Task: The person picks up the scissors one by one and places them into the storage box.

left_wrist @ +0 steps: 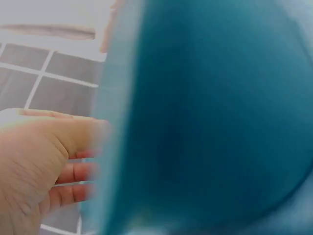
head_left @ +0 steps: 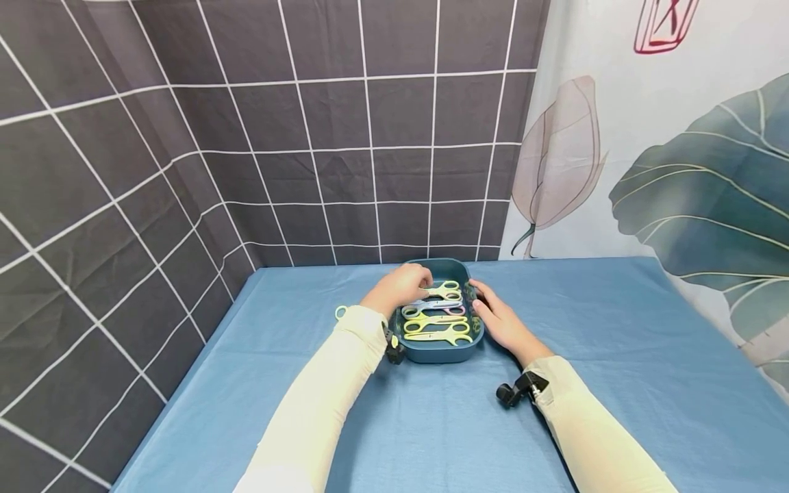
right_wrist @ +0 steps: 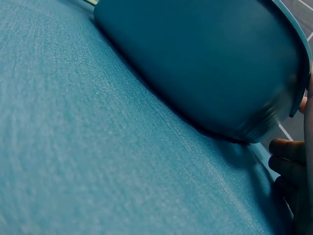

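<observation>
A dark blue-green oblong tray [head_left: 439, 355] on the cloth holds several small scissors, among them a blue-and-pink pair [head_left: 425, 308] and a yellow-green pair [head_left: 437, 322]. My left hand [head_left: 403, 284] reaches over its left rim. The curled fingers pinch the blade end of pale yellow scissors [head_left: 450, 291] at the far end of the row; the fingertips are partly hidden. My right hand [head_left: 501, 322] rests against the right rim, with fingers [right_wrist: 288, 164] loosely bent outside the wall. In the left wrist view the tray wall [left_wrist: 210, 107] hides the scissors.
A pale yellow scissors loop [head_left: 340, 312] shows on the blue cloth [head_left: 296, 329] beside the left sleeve, which covers the rest. Dark gridded curtains [head_left: 333, 171] stand behind and left. Wrist cameras [head_left: 514, 392] hang below both sleeves.
</observation>
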Demonstrator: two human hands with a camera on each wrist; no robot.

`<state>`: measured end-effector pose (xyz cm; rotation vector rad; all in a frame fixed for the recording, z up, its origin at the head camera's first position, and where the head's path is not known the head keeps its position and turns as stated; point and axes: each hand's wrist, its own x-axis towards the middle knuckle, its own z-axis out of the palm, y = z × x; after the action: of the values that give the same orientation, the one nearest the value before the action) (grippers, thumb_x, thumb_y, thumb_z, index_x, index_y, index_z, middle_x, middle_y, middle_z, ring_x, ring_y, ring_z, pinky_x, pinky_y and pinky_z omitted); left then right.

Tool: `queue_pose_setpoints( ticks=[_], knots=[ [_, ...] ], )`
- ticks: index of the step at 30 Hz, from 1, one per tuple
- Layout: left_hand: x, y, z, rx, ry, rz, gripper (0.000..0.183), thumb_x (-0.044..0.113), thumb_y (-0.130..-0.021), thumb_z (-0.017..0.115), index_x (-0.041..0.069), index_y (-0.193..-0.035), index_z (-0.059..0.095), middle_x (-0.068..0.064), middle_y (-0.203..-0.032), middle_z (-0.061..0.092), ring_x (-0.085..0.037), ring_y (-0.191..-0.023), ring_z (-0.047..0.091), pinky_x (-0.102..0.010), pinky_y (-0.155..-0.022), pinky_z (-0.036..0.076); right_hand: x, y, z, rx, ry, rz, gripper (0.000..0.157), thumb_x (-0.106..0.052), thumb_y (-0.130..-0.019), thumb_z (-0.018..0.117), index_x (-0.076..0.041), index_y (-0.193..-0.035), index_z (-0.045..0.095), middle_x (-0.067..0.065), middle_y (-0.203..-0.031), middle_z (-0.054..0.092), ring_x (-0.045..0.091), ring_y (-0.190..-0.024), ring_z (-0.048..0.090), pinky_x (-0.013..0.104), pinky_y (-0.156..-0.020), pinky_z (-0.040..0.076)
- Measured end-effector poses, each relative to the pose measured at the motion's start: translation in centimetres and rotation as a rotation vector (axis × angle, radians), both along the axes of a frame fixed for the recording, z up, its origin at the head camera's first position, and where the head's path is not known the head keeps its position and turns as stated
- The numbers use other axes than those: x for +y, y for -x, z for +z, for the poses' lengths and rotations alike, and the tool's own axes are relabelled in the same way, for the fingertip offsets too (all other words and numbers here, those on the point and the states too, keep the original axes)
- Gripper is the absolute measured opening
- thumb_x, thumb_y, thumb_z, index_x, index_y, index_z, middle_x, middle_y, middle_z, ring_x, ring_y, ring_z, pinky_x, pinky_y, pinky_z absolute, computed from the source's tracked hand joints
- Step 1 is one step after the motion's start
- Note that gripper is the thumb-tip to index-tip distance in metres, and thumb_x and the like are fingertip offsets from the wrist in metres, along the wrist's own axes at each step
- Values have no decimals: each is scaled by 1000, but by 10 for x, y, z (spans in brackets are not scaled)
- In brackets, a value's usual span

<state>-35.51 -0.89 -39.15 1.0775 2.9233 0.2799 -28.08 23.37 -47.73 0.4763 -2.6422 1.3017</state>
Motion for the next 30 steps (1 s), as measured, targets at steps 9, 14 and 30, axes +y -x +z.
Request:
queue_pose_setpoints(
  ticks=[9,14,30],
  knots=[
    [-42,2,24,58,-179,194,16,20,-94,67,9,-105,72,-5,-97,70,-21,-88,64,-37,-83,54,1,-1,2,3,-9,-3,51,-23,-110,40,-13,-160,29,31,-152,41,48,-137,44,65,-112,33],
    [-69,-7,36,47,-148,472,14,22,-91,66,8,-93,67,-7,-89,67,-25,-80,62,-42,-73,53,-1,-2,3,-6,-16,-6,52,-24,-110,40,-14,-160,29,31,-152,42,48,-135,46,65,-112,32],
    [-110,-43,20,-196,182,688,40,33,-79,85,1,-100,75,-17,-105,70,-30,-93,64,-43,-86,56,1,0,1,-1,-35,-13,52,-28,-110,39,-16,-160,29,30,-152,42,49,-137,43,66,-112,32]
  ],
)
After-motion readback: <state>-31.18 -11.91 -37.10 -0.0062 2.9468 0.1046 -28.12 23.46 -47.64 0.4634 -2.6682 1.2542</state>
